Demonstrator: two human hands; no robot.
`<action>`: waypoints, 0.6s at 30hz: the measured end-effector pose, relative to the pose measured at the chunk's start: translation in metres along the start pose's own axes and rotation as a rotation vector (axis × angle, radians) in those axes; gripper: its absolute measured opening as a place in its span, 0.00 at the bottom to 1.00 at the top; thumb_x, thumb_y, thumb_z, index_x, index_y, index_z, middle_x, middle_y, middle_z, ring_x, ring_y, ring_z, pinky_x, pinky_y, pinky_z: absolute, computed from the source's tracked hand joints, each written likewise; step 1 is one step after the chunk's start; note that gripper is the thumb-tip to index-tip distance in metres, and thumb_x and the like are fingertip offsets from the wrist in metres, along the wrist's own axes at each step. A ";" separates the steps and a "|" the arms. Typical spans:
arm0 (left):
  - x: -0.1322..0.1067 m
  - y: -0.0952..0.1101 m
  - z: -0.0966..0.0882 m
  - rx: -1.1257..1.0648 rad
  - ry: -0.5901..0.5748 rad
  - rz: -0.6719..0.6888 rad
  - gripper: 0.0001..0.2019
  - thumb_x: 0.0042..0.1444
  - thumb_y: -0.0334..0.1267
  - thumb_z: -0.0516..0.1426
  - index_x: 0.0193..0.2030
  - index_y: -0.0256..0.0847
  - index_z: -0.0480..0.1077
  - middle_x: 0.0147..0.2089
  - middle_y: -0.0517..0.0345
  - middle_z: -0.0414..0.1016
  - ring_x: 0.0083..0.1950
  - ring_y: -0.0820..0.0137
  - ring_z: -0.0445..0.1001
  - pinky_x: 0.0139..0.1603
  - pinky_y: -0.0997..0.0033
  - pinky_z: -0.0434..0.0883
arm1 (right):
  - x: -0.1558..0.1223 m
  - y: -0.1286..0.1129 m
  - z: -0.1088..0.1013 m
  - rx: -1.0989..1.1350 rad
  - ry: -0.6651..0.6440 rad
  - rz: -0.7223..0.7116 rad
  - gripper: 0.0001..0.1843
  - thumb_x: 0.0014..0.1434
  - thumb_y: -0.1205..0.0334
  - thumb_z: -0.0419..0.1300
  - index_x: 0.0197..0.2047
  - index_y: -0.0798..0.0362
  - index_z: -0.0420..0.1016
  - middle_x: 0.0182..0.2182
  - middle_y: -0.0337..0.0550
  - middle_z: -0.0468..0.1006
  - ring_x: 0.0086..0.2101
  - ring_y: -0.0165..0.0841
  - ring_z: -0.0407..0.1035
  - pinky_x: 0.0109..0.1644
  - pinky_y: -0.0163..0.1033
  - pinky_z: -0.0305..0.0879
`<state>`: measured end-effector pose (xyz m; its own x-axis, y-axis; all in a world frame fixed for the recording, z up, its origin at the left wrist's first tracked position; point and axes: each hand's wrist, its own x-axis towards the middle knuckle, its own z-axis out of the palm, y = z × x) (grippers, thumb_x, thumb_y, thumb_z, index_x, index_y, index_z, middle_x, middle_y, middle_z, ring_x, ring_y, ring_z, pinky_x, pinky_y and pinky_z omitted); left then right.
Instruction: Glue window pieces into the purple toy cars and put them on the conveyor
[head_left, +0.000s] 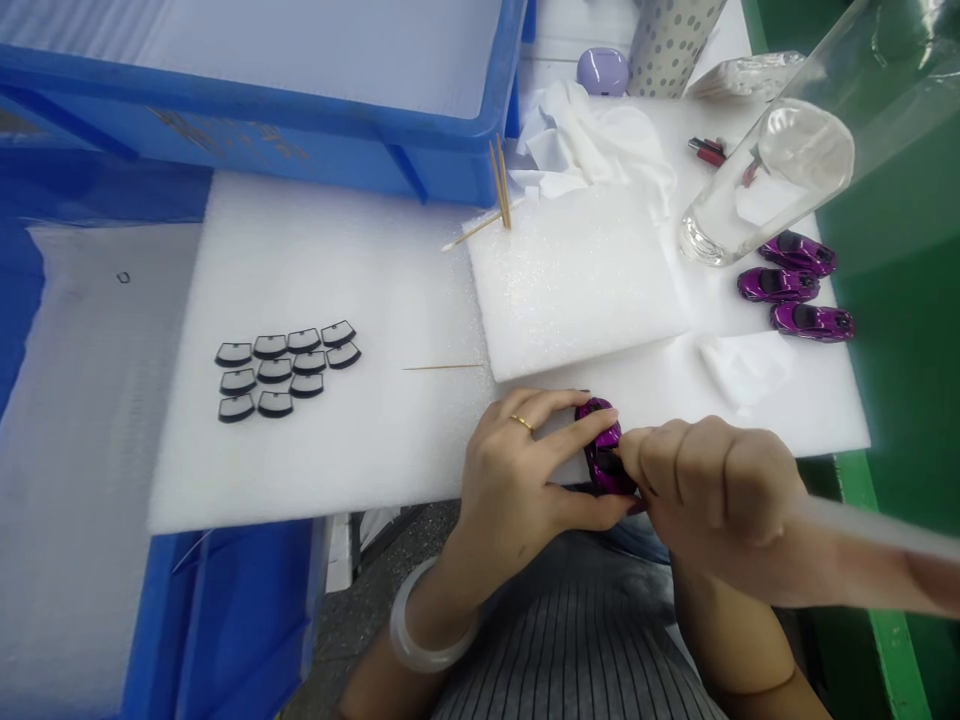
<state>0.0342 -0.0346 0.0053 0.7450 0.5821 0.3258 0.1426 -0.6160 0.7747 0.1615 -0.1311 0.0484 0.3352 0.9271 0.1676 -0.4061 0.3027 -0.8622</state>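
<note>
At lower centre, our left hand (514, 475) has its fingers grasping a purple toy car (604, 462); our right hand (716, 480) is clenched against it, contents hidden. Judging completion is hard: eleven window pieces (274, 371) remain loose at left, three cars (780, 286) at right.

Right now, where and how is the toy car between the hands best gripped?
Probably by the near and far ends, coming from the left: the toy car is long and narrow, lying near-to-far, so the left hand can span it while the right hand occupies its right side.
</note>
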 end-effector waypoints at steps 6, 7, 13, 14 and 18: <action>-0.001 0.001 0.001 -0.009 0.008 -0.021 0.23 0.46 0.45 0.71 0.48 0.38 0.78 0.49 0.49 0.78 0.48 0.57 0.74 0.46 0.52 0.73 | -0.007 -0.002 0.011 -0.114 0.044 -0.040 0.35 0.68 0.42 0.47 0.16 0.54 0.45 0.13 0.35 0.46 0.19 0.27 0.41 0.28 0.41 0.45; -0.001 0.001 0.001 -0.009 0.007 -0.021 0.23 0.46 0.45 0.71 0.48 0.38 0.78 0.49 0.49 0.78 0.48 0.57 0.74 0.45 0.52 0.73 | -0.008 -0.002 0.012 -0.111 0.054 -0.048 0.35 0.68 0.42 0.47 0.16 0.54 0.44 0.13 0.35 0.45 0.18 0.27 0.40 0.28 0.41 0.44; -0.001 0.001 0.001 0.013 -0.001 -0.002 0.24 0.46 0.50 0.71 0.48 0.38 0.79 0.49 0.48 0.78 0.47 0.57 0.74 0.45 0.51 0.73 | -0.011 -0.001 0.019 -0.184 0.166 -0.090 0.33 0.68 0.49 0.52 0.16 0.53 0.43 0.13 0.35 0.45 0.18 0.26 0.38 0.26 0.41 0.43; -0.001 0.000 0.001 0.018 -0.001 0.001 0.25 0.46 0.52 0.70 0.47 0.39 0.79 0.49 0.48 0.78 0.47 0.57 0.74 0.45 0.51 0.74 | -0.012 -0.002 0.019 -0.202 0.160 -0.088 0.33 0.68 0.49 0.51 0.16 0.53 0.44 0.13 0.35 0.45 0.18 0.26 0.39 0.26 0.41 0.44; -0.001 0.000 0.002 0.045 0.015 0.009 0.27 0.45 0.57 0.69 0.47 0.42 0.79 0.48 0.49 0.79 0.47 0.57 0.75 0.45 0.53 0.74 | -0.013 -0.003 0.019 -0.275 0.175 -0.093 0.31 0.69 0.51 0.49 0.18 0.53 0.44 0.13 0.35 0.46 0.18 0.27 0.40 0.26 0.41 0.43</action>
<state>0.0345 -0.0357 0.0038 0.7365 0.5840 0.3413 0.1648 -0.6443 0.7468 0.1421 -0.1400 0.0577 0.5105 0.8393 0.1872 -0.1305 0.2908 -0.9478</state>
